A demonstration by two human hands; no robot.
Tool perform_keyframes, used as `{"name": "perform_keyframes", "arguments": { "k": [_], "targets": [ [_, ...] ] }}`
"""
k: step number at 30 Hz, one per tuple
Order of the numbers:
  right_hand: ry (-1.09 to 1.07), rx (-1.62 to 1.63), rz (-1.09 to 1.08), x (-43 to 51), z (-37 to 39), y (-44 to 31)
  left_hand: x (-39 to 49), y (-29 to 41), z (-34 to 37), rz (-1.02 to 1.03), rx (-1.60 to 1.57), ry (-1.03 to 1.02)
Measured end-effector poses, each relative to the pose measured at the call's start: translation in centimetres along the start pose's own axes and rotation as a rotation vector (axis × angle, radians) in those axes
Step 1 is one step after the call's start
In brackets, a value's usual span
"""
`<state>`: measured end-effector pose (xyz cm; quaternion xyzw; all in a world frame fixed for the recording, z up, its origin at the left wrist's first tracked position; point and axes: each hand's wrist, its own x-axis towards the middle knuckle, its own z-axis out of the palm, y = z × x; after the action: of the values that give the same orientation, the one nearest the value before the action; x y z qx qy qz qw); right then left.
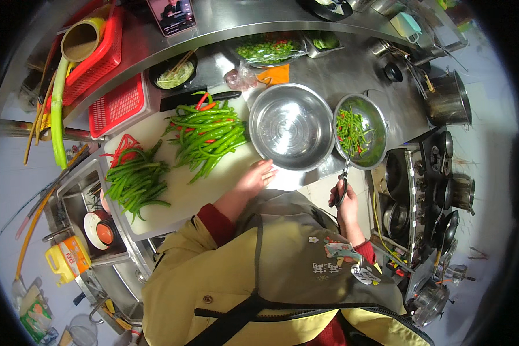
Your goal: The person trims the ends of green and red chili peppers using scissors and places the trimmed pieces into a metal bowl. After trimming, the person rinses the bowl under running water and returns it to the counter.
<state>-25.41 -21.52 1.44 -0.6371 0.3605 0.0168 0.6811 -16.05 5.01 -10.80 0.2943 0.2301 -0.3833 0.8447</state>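
Note:
My left hand (257,176) is near the lower rim of a wide steel bowl (290,126), fingers apart, holding nothing. In my right hand (347,200) is a pair of scissors with black handles (341,190); their blades point into a smaller steel bowl (379,125). That bowl holds cut green and red pepper pieces (351,129). Left of the wide bowl, a large pile of long green peppers (212,136), with a few red ones, lies on a white cutting board (177,203). A darker pile of green peppers (136,186) and some red peppers (123,149) lie at the board's left side.
A black-handled knife (225,96) lies behind the peppers. Behind it stand a dark bowl with chopsticks (173,78) and a red basket (119,106). A plastic-covered tray (268,52) stands at the back under a steel shelf (242,32). A sink (123,277) is left; stove burners and pots (447,194) are right.

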Motion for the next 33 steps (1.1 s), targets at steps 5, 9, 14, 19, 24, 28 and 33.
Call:
{"name": "perform_keyframes", "arguments": {
  "k": [5,9,14,19,24,28,33],
  "targets": [
    [-0.043,0.039,0.017,1.2,-2.1,-0.1,2.6,0.2,1.6,-0.105,-0.071,0.029],
    [-0.03,0.099,-0.04,2.5,-4.3,-1.0,3.4,-0.3,2.6,-0.063,0.168,0.14],
    [-0.005,0.17,-0.126,4.3,-7.4,-1.7,-1.5,-0.7,4.6,0.18,0.576,0.268],
    [-0.102,0.126,-0.165,6.6,-10.1,-1.7,-7.7,-2.0,8.7,0.443,0.388,0.539],
    [-0.313,0.106,-0.194,9.1,-9.8,-2.1,-11.8,-4.5,9.4,0.471,-0.113,0.512],
    [-0.471,0.014,-0.187,10.8,-7.4,-2.5,-15.3,-7.6,9.5,0.487,-0.47,0.354],
    [-0.616,-0.073,-0.174,10.0,-2.9,-2.7,-23.2,-10.9,7.9,0.468,-0.435,0.416]
  ]
}}
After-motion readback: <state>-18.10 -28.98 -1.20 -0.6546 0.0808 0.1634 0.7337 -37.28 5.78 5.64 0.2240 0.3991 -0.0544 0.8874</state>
